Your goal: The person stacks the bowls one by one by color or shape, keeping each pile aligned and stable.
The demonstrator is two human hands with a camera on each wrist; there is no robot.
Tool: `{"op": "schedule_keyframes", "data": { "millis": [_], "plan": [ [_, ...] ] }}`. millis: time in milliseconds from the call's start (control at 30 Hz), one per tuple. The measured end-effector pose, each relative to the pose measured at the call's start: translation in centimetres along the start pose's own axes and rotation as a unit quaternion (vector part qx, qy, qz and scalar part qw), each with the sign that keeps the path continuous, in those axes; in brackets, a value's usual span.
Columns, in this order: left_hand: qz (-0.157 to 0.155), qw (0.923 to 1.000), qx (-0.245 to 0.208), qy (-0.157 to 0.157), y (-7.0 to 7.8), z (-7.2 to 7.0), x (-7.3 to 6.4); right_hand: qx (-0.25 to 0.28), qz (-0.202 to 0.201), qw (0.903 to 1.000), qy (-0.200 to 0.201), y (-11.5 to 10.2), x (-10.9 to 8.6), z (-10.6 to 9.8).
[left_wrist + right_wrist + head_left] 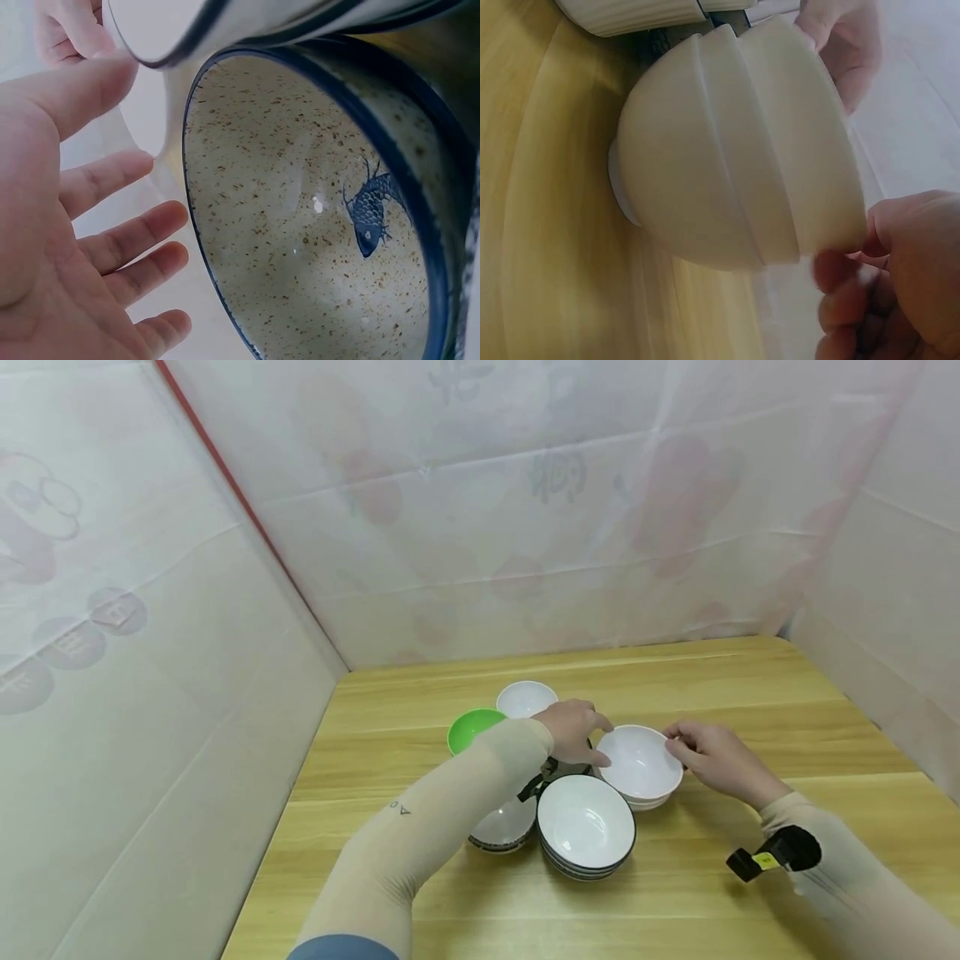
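A nested stack of plain white bowls (640, 764) stands right of the middle of the table. My right hand (722, 762) pinches the top white bowl (810, 150) at its right rim, thumb against forefinger. At the opposite rim is my left hand (573, 732), its fingers spread and its thumb and forefinger at the edge. In the left wrist view those fingers lie fairly straight beside a speckled bowl (277, 195) with a blue rim and a blue fish inside. Nearer me stands a stack of white bowls with dark rims (586, 822).
A green bowl (474, 727) and another white bowl (527, 699) stand behind the left forearm. A grey-white bowl (506, 824) is partly hidden under that arm. The wooden table (420, 685) meets sheeted walls (525, 527) at the back and left.
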State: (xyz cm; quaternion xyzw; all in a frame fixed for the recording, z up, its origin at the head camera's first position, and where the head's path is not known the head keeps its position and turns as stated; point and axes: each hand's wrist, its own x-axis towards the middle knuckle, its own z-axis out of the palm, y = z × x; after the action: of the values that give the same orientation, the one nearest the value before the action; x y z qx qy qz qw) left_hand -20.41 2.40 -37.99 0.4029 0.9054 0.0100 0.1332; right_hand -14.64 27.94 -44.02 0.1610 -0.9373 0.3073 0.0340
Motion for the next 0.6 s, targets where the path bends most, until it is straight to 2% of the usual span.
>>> {"op": "schedule_keyframes", "data": {
  "millis": [400,600],
  "plan": [
    [-0.004,0.9999,0.011,0.004,-0.30,0.60,0.09,-0.016,-0.012,0.9997,-0.015,0.18,0.13,0.65],
    [-0.007,0.9999,0.010,0.002,-0.16,0.69,0.09,-0.019,-0.019,0.9996,-0.010,0.44,0.14,0.82]
  ]
}}
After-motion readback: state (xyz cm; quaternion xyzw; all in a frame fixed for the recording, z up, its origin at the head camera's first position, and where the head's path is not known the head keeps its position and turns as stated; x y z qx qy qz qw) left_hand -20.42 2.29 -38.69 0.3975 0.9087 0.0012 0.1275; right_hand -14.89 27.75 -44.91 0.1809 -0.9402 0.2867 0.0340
